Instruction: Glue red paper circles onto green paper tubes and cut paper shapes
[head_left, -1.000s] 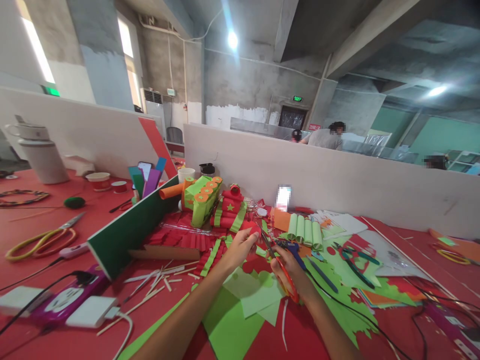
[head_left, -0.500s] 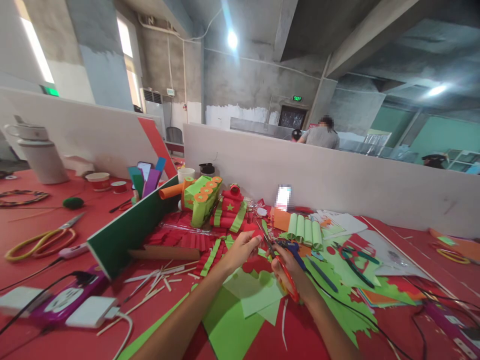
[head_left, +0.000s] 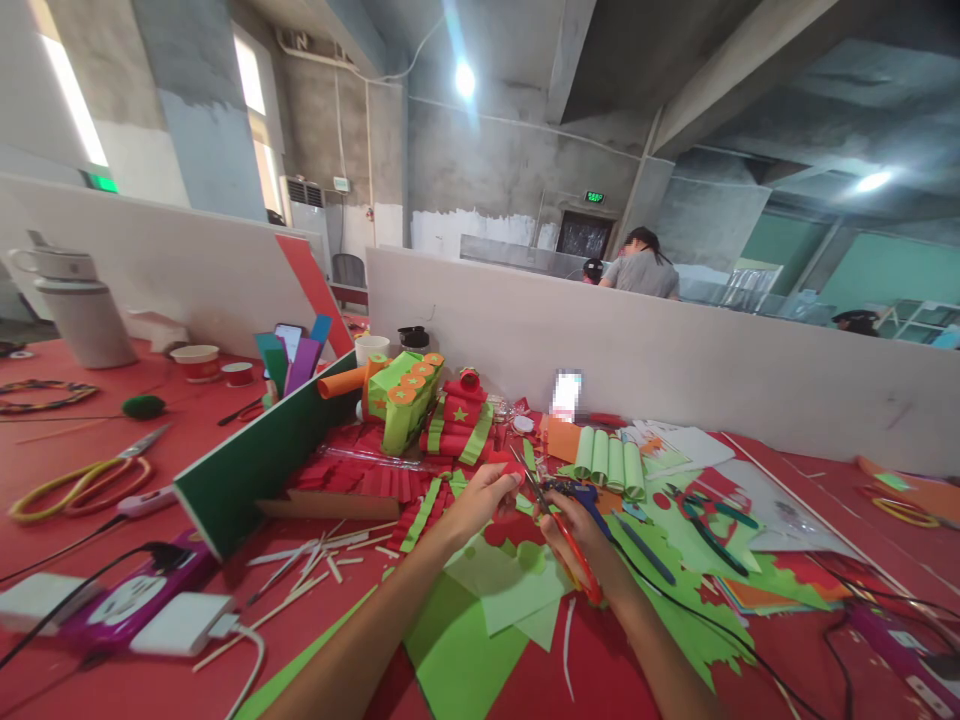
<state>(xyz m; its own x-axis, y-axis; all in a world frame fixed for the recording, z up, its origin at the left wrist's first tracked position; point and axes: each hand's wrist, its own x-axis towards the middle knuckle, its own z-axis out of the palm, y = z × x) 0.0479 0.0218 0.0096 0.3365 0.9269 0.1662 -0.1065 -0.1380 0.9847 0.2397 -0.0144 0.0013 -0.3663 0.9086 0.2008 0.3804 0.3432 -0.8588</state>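
Observation:
My left hand (head_left: 491,493) pinches a small piece of red paper (head_left: 513,470) above the middle of the table. Close on its right, my right hand (head_left: 572,530) is closed around the orange-red handles of a pair of scissors (head_left: 574,558), whose blades point up and left at the red paper. Whether the blades touch the paper, I cannot tell. Below both hands lie light green paper sheets (head_left: 517,590) and red paper scraps. A blue glue gun (head_left: 592,505) rests just beyond my right hand.
Red and green paper rolls (head_left: 459,415) stand behind a green board (head_left: 247,465). To the right are light green rolls (head_left: 611,462), green-handled pliers (head_left: 712,530) and paper scraps. A purple power strip (head_left: 139,595) with cables sits at left. A white partition (head_left: 637,350) bounds the back.
The scissors and red paper have shifted very slightly, and the scissor handles look closer together. Both hands stay in nearly the same place. A person in the background has turned their head.

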